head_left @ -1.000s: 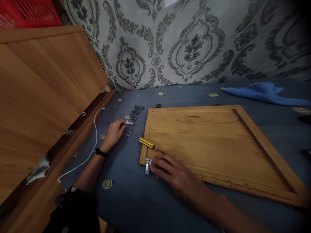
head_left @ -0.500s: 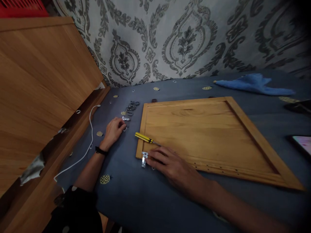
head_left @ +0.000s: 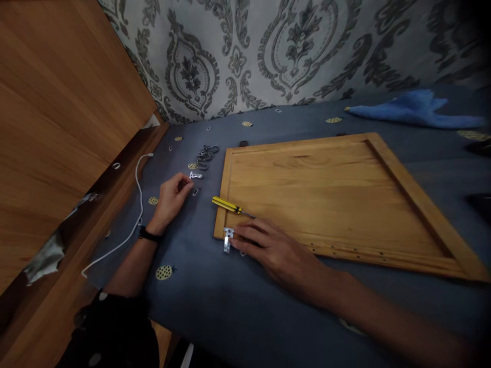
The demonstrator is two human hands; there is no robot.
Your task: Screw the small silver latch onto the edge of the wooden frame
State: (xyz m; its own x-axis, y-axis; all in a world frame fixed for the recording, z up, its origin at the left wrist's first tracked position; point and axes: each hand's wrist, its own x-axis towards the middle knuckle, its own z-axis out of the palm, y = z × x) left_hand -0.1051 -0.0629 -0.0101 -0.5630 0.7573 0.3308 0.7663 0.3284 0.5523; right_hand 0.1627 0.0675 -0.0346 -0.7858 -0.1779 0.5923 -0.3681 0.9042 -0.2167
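A framed wooden panel [head_left: 307, 189] lies flat on the blue cloth. At its near left corner sits a silver cabinet hinge [head_left: 228, 239], gripped at its side by the fingertips of my right hand [head_left: 276, 253]. A yellow-and-black screwdriver [head_left: 228, 204] rests across the panel's left edge, its shaft pointing toward that hand. My left hand [head_left: 171, 199] hovers low over the cloth, thumb and forefinger pinched together; whatever they hold is too small to make out. Just beyond those fingers lies a second silver hinge [head_left: 196, 175], with a cluster of metal clips [head_left: 205, 156] behind it.
A white cable [head_left: 141, 189] curves along the wooden headboard [head_left: 76, 102] at left. Blue fabric [head_left: 416, 110] lies at the back right, below a patterned curtain [head_left: 245, 51]. Dark objects stand at the right edge.
The view has tilted down and shifted slightly. My left hand has drawn back a little from the small hardware. My right hand stays at the hinge on the panel's corner.
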